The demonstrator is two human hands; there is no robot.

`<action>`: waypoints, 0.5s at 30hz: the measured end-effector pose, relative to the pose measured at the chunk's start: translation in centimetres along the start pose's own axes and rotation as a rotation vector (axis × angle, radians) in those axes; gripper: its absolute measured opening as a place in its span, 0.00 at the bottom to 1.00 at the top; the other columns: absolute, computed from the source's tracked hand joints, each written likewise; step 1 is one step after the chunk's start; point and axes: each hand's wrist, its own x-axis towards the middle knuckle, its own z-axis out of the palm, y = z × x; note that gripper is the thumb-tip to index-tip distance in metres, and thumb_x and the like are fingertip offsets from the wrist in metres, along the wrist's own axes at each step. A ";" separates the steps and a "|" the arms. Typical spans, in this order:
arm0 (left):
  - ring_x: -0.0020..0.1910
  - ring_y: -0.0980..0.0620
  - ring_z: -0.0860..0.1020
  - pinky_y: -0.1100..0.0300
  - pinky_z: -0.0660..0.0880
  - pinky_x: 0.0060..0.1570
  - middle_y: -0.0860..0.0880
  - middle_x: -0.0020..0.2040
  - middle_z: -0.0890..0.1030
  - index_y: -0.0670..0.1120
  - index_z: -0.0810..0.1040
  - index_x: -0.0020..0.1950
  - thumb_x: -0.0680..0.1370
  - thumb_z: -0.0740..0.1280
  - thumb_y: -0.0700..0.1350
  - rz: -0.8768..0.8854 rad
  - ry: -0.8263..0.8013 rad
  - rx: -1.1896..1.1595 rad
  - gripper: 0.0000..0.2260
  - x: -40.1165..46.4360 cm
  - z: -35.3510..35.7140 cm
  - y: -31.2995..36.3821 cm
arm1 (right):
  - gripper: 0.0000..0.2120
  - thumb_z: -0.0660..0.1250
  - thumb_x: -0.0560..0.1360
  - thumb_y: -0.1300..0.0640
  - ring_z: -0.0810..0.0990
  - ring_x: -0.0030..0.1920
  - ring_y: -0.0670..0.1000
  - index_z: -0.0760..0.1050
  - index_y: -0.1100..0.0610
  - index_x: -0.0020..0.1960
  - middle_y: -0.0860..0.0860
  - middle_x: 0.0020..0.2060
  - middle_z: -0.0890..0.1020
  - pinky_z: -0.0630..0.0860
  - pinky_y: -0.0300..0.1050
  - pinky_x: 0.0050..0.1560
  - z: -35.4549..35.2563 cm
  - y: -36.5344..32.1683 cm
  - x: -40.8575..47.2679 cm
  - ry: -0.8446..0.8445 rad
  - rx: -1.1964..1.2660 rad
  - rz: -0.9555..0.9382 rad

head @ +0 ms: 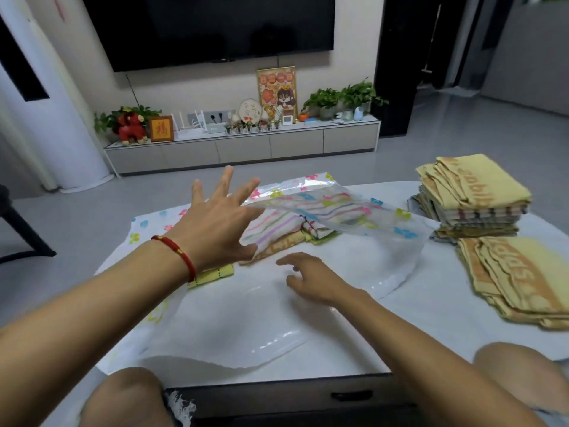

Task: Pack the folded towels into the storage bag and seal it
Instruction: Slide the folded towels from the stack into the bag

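Note:
A clear storage bag (354, 260) printed with coloured flowers lies across the white table, its upper sheet lifted. Inside it sit folded towels, the top one with pastel stripes (277, 224). My left hand (218, 223), a red cord on its wrist, hovers over the bag's left part with fingers spread wide and nothing in it. Lower down, my right hand (311, 275) rests on the bag's lower sheet in front of the towels, fingers loosely apart. A stack of folded yellow towels (474, 195) stands at the right. Another yellow towel pile (520, 278) lies nearer me.
A small yellow-green cloth (212, 274) peeks out under my left wrist. The table's near edge (277, 379) has a dark drawer front below, with my knees on either side. Grey floor, a low TV cabinet (243, 146) and a white column (46, 118) lie beyond.

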 end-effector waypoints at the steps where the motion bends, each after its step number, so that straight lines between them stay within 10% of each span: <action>1: 0.78 0.37 0.41 0.23 0.52 0.67 0.49 0.81 0.50 0.57 0.70 0.72 0.72 0.69 0.64 0.026 0.010 0.019 0.30 0.7 0.0 0.7 | 0.21 0.64 0.79 0.58 0.80 0.63 0.51 0.77 0.50 0.71 0.49 0.69 0.78 0.75 0.49 0.67 -1.2 1.2 -2.1 -0.025 0.011 -0.018; 6: 0.78 0.36 0.43 0.22 0.52 0.66 0.50 0.81 0.52 0.58 0.74 0.69 0.71 0.69 0.64 0.112 0.014 0.058 0.27 3.9 0.4 4.3 | 0.10 0.67 0.74 0.49 0.86 0.42 0.44 0.86 0.47 0.50 0.43 0.44 0.88 0.81 0.39 0.45 -9.3 8.1 -12.6 -0.011 0.092 0.131; 10: 0.78 0.35 0.43 0.22 0.52 0.66 0.50 0.81 0.51 0.60 0.75 0.68 0.71 0.70 0.63 0.159 0.006 0.080 0.26 6.6 1.1 7.1 | 0.09 0.67 0.73 0.51 0.83 0.34 0.51 0.82 0.50 0.36 0.48 0.31 0.85 0.78 0.46 0.36 -13.5 15.0 -17.7 0.426 -0.022 0.352; 15: 0.77 0.35 0.41 0.22 0.52 0.66 0.50 0.81 0.50 0.59 0.76 0.67 0.71 0.68 0.65 0.205 -0.008 0.143 0.26 9.1 2.2 10.5 | 0.16 0.61 0.80 0.56 0.72 0.66 0.66 0.80 0.54 0.65 0.63 0.66 0.76 0.70 0.59 0.65 -16.1 22.9 -19.8 0.745 -0.371 0.860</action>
